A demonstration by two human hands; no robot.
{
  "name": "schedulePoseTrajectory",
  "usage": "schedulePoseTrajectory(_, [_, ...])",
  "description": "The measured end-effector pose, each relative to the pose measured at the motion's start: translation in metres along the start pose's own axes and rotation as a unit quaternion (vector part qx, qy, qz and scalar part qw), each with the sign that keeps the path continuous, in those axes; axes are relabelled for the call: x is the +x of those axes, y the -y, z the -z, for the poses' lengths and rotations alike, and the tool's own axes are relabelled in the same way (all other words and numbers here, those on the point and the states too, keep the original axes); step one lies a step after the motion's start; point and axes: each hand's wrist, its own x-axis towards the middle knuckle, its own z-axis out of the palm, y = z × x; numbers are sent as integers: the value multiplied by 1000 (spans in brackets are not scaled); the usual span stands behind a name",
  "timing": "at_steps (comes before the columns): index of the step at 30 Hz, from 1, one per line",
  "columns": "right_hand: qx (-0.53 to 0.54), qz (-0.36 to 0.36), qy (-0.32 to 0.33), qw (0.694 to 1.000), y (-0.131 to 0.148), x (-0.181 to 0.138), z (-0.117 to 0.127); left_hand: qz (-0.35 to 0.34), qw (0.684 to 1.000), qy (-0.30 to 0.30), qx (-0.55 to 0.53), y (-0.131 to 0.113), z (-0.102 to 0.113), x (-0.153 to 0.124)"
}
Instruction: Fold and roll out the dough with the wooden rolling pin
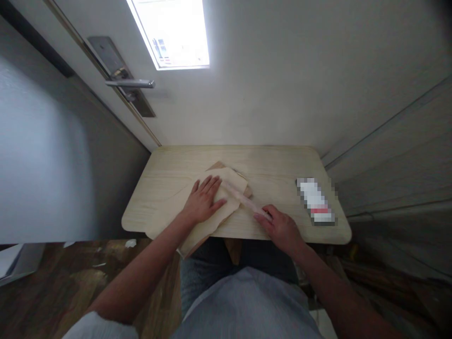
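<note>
My left hand (203, 202) lies flat with fingers stretched on a thin cream-coloured sheet (223, 205), whose edge is wavy; its material is unclear. Under that sheet a brown layer (248, 192) shows at the far and right edges. In my right hand (282, 230) is one end of a long, pale wooden-looking stick (243, 198), my fingers closed around it. The stick slants up and left, its far end on the sheet close to my left fingertips. Part of the sheet hangs past the near table edge, and my left forearm covers some of it.
The small light-wood table (278, 165) has rounded corners and stands against a white door with a metal handle (130, 84) and a bright window (176, 33). A blurred-out phone-like object (315, 200) lies at the table's right. Scraps (130, 243) are on the floor at left.
</note>
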Motion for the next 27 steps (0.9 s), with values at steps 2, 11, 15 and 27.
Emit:
schedulePoseTrajectory(2, [-8,23,2,1000,1,-1,0,-27,1000,8,-11,8,1,-2])
schedulePoseTrajectory(11, [-27,47,2,999,-1,-2,-4,12,993,-55,-108,-3,8,16])
schedulePoseTrajectory(15, [-35,43,2,998,1,-2,-2,16,995,-64,-71,-29,-3,41])
schedulePoseTrajectory(27, [-156,-12,40,987,-5,8,8,-3,999,-31,-12,-46,-12,101])
